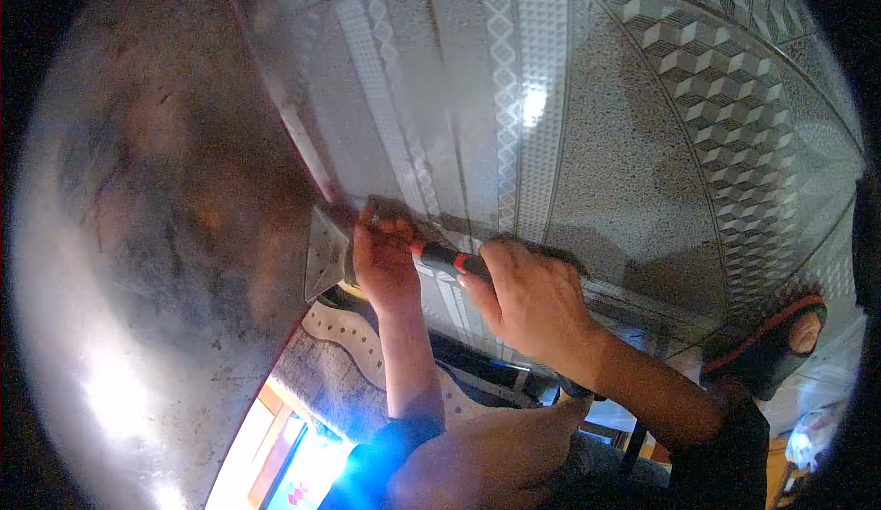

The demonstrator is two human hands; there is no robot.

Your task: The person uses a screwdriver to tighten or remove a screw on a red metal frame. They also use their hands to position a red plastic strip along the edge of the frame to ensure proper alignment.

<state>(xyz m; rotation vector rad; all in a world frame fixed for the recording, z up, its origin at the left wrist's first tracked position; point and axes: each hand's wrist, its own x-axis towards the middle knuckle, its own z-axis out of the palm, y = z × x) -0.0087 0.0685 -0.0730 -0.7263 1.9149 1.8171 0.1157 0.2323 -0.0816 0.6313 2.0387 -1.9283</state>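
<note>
My right hand (537,299) is closed round the black and red handle of a screwdriver (440,256), which lies aslant and points left. Its front end reaches my left hand (385,258); the tip is hidden in shadow by the fingers. The left hand's fingers are curled beside the edge of a big, dull metal panel (174,189). What they grip, if anything, I cannot make out. Close to the left hand, a small pale bracket-like plate with holes (324,253) sits at the panel's edge.
Patterned grey tiles (633,143) spread beyond my hands. A sandalled foot (780,345) rests at the right. Below the left forearm lies a pale, dotted-edge cloth or mat (340,345). A bright screen (298,473) glows at the lower left.
</note>
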